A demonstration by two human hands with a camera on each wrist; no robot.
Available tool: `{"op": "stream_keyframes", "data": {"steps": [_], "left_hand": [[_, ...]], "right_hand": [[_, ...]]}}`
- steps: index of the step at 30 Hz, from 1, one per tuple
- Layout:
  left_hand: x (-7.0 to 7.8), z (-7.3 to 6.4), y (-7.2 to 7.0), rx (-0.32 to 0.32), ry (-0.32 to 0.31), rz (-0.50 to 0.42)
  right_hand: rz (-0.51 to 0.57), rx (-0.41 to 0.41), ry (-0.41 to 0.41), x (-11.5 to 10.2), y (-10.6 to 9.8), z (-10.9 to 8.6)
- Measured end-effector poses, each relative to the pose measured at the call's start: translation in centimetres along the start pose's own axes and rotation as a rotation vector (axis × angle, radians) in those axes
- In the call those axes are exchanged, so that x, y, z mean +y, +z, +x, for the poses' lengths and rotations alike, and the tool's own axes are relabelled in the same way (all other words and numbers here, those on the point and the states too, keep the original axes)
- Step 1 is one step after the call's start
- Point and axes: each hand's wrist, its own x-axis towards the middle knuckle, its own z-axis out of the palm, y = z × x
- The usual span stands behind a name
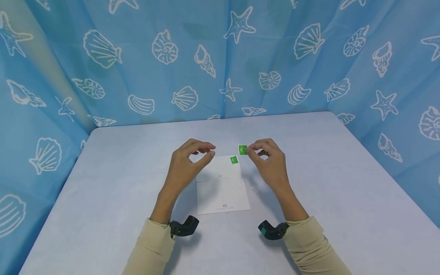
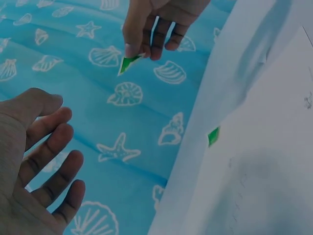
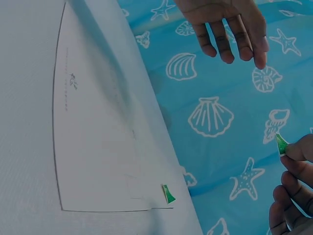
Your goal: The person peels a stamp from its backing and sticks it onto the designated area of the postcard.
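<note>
My right hand pinches a small green postage stamp with a white edge between thumb and forefinger, above the table. The right wrist view shows the same held stamp at the fingertips. Across from it, my left hand hovers over the left side of two white postcards, its fingers loosely bent with nothing between them. On the top right corner of the far postcard is another green stamp. The near postcard lies directly below it, with small dark print and no stamp visible.
A pale cloth covers the table. Blue curtains with white shells and starfish hang behind it and at both sides. Dark wrist cameras are strapped by the beige sleeves. A tiny pale scrap lies right of the postcards.
</note>
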Motion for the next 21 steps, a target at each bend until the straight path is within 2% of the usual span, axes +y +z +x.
{"op": "stream_keyframes", "data": {"steps": [13, 21], "left_hand": [[1.1, 0.4, -0.4, 0.015, 0.030, -0.006], [1.1, 0.6, -0.6, 0.013, 0.015, -0.006]], "right_hand": [[0.004, -0.014, -0.021, -1.7, 0.6, 0.9], [0.022, -0.005, -0.023, -2.0, 0.7, 1.2]]}}
